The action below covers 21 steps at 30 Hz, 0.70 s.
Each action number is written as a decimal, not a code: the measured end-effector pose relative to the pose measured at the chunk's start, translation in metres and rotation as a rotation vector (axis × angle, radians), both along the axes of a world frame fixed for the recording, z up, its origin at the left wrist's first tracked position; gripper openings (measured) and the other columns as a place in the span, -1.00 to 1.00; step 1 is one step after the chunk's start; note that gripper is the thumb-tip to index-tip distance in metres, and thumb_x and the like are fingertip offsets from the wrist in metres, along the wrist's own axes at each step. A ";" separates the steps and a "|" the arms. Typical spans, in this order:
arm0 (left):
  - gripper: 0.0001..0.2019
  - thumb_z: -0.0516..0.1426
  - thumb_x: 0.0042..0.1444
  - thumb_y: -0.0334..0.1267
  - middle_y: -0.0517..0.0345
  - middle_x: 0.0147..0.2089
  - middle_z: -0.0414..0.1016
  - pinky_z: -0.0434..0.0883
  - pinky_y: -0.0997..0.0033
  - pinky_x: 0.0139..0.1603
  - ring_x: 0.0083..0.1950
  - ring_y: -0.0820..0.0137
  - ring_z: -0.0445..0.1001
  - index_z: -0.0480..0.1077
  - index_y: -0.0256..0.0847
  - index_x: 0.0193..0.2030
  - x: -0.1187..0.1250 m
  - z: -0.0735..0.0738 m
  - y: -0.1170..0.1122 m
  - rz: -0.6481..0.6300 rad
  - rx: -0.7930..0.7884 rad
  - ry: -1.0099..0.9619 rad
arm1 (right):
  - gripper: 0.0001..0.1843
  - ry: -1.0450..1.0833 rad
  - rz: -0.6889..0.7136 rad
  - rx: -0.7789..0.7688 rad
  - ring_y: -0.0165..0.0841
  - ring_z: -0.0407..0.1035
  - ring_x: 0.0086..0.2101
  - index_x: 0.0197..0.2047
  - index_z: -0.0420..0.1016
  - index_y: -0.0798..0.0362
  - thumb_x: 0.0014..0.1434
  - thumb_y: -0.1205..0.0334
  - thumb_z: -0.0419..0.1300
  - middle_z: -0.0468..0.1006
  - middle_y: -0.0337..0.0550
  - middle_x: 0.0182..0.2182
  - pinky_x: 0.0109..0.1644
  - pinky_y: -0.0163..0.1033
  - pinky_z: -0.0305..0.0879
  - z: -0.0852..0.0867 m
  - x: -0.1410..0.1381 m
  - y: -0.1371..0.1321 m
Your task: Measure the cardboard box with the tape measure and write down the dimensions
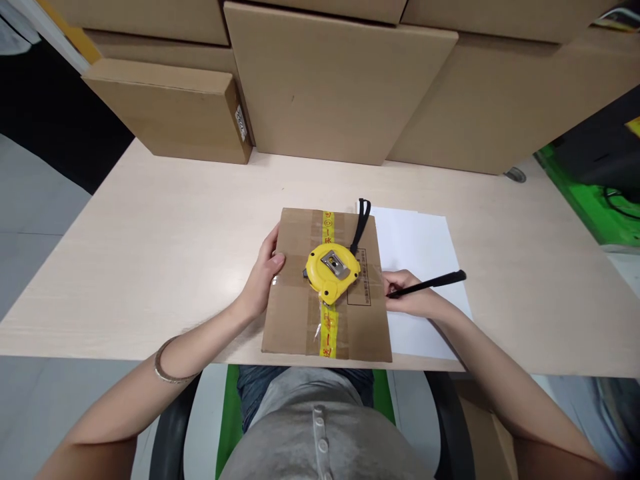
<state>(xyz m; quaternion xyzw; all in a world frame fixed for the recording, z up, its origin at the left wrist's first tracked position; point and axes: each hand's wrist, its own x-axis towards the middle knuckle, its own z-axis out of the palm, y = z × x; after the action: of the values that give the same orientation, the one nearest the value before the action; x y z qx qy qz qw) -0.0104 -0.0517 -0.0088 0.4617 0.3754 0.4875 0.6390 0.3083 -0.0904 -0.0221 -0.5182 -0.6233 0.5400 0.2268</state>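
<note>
A taped cardboard box (293,293) is in front of me at the table's near edge. My left hand (260,277) grips its left side, thumb on top and fingers partly hidden beyond the edge. Lying on the box is a yellow tape measure (333,272), metal clip facing up, its black wrist strap (361,227) reaching past the box's far edge. My right hand (407,293) is closed around a black pen (435,281) beside the box's right edge, over white paper (420,243). Its fingertips are partly hidden by the box.
Flat cardboard boxes stand along the back of the light wooden table (175,200), among them a small box (165,120) at the left and a large upright one (330,87) in the middle. Black equipment on a green surface (565,200) is at the right. Chair armrests flank me.
</note>
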 end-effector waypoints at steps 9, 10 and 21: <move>-0.35 0.24 0.27 0.15 0.14 0.64 0.18 0.07 -0.05 0.67 0.68 -0.05 0.04 0.33 0.01 0.43 0.000 -0.001 0.001 -0.003 0.009 0.007 | -0.39 -0.185 -0.067 -0.075 -0.45 0.15 -0.62 -0.55 0.18 -0.07 -0.02 -0.39 0.32 0.26 -0.35 -0.65 -0.50 -0.26 0.11 0.010 -0.001 0.003; -0.36 0.24 0.27 0.15 0.13 0.64 0.18 0.07 -0.06 0.68 0.68 -0.05 0.04 0.34 0.00 0.43 -0.001 -0.002 0.001 -0.003 0.009 0.009 | -0.36 -0.238 -0.096 -0.088 -0.44 0.14 -0.64 -0.55 0.16 -0.08 0.06 -0.46 0.22 0.24 -0.34 -0.66 -0.51 -0.24 0.11 0.013 0.001 0.004; -0.30 0.22 0.26 0.16 0.10 0.67 0.11 -0.02 -0.16 0.69 0.69 -0.09 0.02 0.26 -0.01 0.47 -0.005 -0.009 0.005 -0.047 0.037 0.043 | -0.44 -0.972 -0.200 -0.034 -0.16 0.35 -0.48 -0.59 0.29 -0.06 0.36 -0.18 0.06 0.48 -0.06 -0.58 -0.36 -0.15 0.03 0.042 -0.007 0.018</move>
<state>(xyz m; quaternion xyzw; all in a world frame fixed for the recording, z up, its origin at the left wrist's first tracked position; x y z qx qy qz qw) -0.0155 -0.0468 -0.0182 0.4926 0.3687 0.4692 0.6334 0.3012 -0.0728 0.0197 -0.7708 -0.5953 0.2217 -0.0480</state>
